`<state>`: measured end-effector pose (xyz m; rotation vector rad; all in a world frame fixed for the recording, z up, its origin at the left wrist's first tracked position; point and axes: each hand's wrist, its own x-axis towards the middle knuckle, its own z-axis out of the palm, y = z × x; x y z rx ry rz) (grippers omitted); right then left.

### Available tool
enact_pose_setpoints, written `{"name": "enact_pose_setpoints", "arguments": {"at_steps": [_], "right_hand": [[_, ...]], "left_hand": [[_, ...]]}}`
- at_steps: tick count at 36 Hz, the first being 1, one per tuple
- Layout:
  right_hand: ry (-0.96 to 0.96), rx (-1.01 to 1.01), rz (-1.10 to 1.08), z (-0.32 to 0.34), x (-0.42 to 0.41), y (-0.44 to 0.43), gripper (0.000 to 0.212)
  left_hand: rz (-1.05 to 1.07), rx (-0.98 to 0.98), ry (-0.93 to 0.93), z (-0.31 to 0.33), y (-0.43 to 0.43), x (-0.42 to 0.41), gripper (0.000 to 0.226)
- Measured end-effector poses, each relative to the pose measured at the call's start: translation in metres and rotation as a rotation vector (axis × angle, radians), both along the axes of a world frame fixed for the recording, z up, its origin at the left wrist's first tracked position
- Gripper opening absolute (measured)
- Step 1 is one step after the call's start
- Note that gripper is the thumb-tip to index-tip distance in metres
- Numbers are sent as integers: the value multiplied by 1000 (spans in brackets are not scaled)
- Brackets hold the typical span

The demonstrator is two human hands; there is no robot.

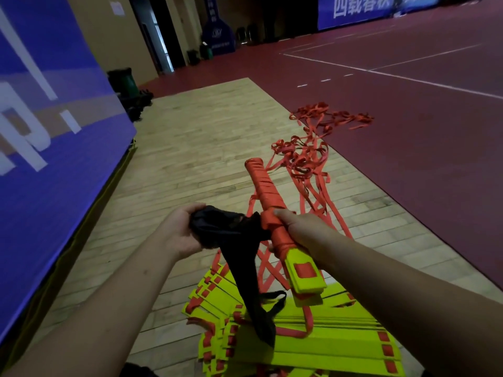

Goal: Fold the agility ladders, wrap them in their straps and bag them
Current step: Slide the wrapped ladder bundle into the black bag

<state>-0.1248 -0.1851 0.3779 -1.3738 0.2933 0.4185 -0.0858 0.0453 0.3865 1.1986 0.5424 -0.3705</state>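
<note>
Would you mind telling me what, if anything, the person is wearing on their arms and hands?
Nothing shows on either. The left hand and right hand are bare, with no gloves and no rings where the fingers show. The left forearm and right forearm are bare too, right to the picture's edge: no sleeves, watch or wristband in view.

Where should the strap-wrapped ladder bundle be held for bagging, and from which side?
Take the wrapped bundle on its strap-wound shaft, from the right side, where the grip of the right hand sits. The windings make a narrow section fingers can close round; the bare yellow rung ends are wide and flat. That leaves the far end free for the black bag in the left hand.
</note>
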Motion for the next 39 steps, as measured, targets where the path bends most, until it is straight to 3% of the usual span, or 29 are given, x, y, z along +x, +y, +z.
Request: {"name": "enact_pose_setpoints", "arguments": {"at_steps": [3,10,13,17,21,27,29,34,37,39], "right_hand": [[-85,-120,91,-2,-3,2,33],[-200,-129,377,3,-8,4,33],[-252,-176,489,7,-8,4,36],[-350,-314,593,7,-5,5,57],[-348,-279,650,8,-7,4,41],[-326,-293,674,3,-1,0,51],[-316,-318,698,1,-1,-2,57],[-281,-362,721,1,0,-3,53],[-307,-410,740,3,0,-1,54],[-284,-405,739,5,-1,1,47]], "left_hand": [[14,142,-17,2,20,14,24],[146,392,-72,17,84,44,24],[203,369,-125,29,95,51,24],[273,400,-190,36,120,57,25],[430,374,-237,47,139,54,30],[521,335,-267,31,203,79,42],[445,445,-280,38,190,71,39],[-42,1283,-360,53,157,54,29],[-282,1438,-388,58,134,46,31],[-356,1431,-399,61,115,40,32]]}}
